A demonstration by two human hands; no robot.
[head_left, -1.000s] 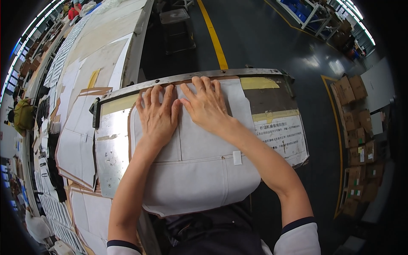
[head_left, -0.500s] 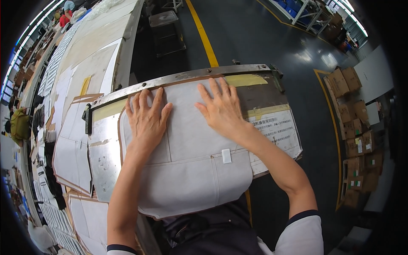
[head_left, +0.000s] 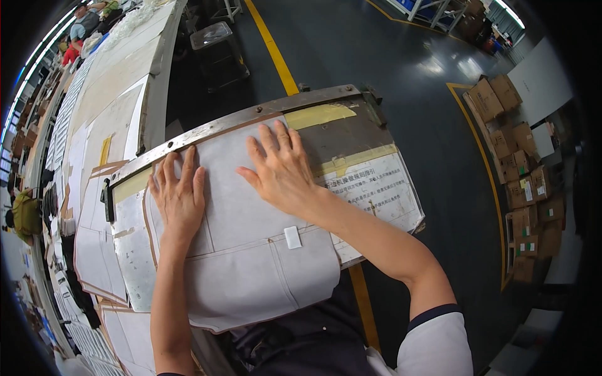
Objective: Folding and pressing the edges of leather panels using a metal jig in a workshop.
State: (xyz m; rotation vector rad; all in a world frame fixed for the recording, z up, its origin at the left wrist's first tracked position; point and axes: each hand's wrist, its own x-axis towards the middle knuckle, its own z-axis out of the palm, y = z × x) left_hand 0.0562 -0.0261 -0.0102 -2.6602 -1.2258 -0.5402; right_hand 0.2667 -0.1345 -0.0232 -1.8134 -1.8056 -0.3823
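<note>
At the left, similar pale panels (head_left: 103,244) are seen lying on a worktable, just beside the metal plate (head_left: 133,258) of a work board. Next, the left hand (head_left: 179,197) is laid palm down, fingers slightly spread and nothing pinched, with its fingertips near the metal bar (head_left: 213,127) that crosses the far side of the board. Under both hands the grey-white panel (head_left: 248,285) is supported on the board, its near part hung over the board's near edge toward the person's body. Its straighter far edge is pointed at the bar and its rounded corners at the person; its long axis, only a little longer than its width, is run from bar to body, slanted slightly rightward on the near side. Whether that far edge is butted against the bar or tucked under it cannot be told. Farther right, the right hand (head_left: 276,168) is rested flat, its thumb spread out toward the left hand. The step in hand is judged to be flattening and squaring the panel along the bar; for the next move, even pressure and a straight far edge would seem to be called for. At the far right, a printed sheet (head_left: 379,191) is fixed to the board.
</note>
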